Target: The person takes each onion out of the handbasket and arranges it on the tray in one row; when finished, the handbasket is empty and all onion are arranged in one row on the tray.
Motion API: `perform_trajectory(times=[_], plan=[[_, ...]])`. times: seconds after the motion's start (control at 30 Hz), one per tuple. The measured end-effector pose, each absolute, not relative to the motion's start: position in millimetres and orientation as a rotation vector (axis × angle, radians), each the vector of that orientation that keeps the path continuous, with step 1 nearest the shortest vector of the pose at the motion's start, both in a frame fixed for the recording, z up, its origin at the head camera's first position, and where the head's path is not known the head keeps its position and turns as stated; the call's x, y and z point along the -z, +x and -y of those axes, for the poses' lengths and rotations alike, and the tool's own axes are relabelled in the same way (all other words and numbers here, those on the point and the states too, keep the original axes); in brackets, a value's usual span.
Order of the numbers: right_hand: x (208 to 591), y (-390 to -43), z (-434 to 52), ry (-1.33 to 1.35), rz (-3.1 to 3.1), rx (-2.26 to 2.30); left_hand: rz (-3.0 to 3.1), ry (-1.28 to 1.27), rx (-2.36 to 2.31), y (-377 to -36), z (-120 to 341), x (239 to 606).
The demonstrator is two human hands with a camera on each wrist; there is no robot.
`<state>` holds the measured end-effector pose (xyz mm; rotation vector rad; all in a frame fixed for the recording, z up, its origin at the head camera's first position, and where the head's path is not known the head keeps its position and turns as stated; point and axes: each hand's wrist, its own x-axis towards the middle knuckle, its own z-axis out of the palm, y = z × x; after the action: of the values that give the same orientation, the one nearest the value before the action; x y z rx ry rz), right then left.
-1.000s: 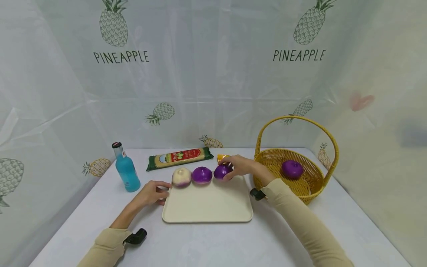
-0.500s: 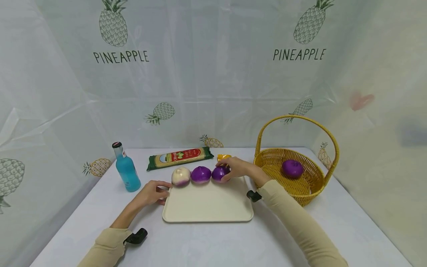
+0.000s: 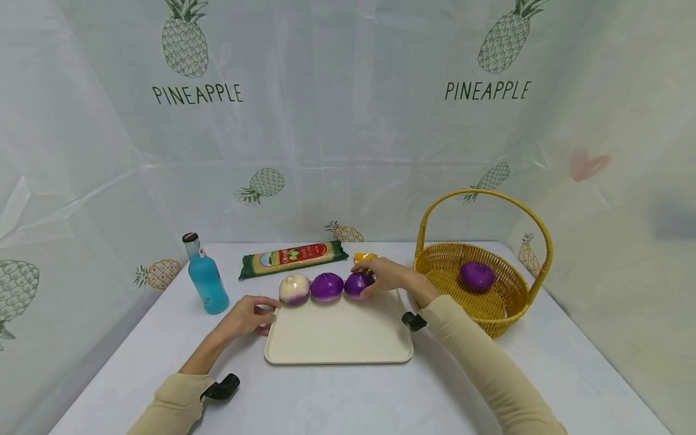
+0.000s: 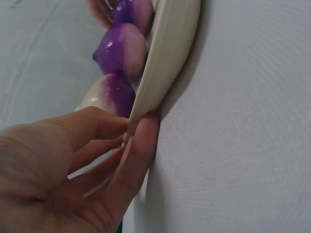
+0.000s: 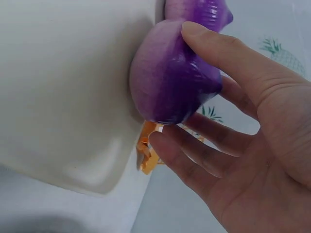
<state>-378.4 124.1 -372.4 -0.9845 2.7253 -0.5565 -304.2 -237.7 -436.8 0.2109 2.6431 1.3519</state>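
Observation:
A cream tray (image 3: 339,338) lies on the table with a row of three turnips along its far side. The left one (image 3: 295,289) has its white half up; the middle one (image 3: 327,286) and right one (image 3: 356,285) are purple on top. My left hand (image 3: 247,317) pinches the tray's left edge, thumb above and a finger beneath, as the left wrist view shows. My right hand (image 3: 387,277) holds the right turnip, its thumb (image 5: 209,39) on the near side and the other fingers curved around the opposite side.
A yellow wicker basket (image 3: 489,323) with a tall handle stands right of the tray, with a purple vegetable (image 3: 476,276) inside. A blue bottle (image 3: 208,281) stands at left. Behind the tray lie a long pasta packet (image 3: 293,258) and a small orange-yellow packet (image 3: 365,257).
The right hand and the row of turnips have shifted slightly left along the tray, the turnips now side by side. The left hand stays at the tray's edge.

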Motion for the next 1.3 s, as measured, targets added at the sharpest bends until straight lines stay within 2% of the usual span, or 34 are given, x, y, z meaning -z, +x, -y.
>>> perform_trajectory(times=[0.3, 0.6, 0.97, 1.3], plan=[[344.6, -368.2, -139.9, -1.008, -2.745, 0.513, -2.643, 0.229, -1.351, -301.4, 236.6, 437.3], [312.7, -348.4, -196.0, -0.929, -2.824, 0.614, -2.634, 0.202, -1.355, -305.0, 238.6, 438.0], [321.7, -351.7, -292.3, -0.873, -2.981, 0.637, -2.652, 0.222, -1.326, -305.7, 238.8, 436.0], [326.4, -357.0, -326.9, -0.597, -2.987, 0.602, -2.657, 0.218, -1.341, -306.1, 238.0, 437.0]])
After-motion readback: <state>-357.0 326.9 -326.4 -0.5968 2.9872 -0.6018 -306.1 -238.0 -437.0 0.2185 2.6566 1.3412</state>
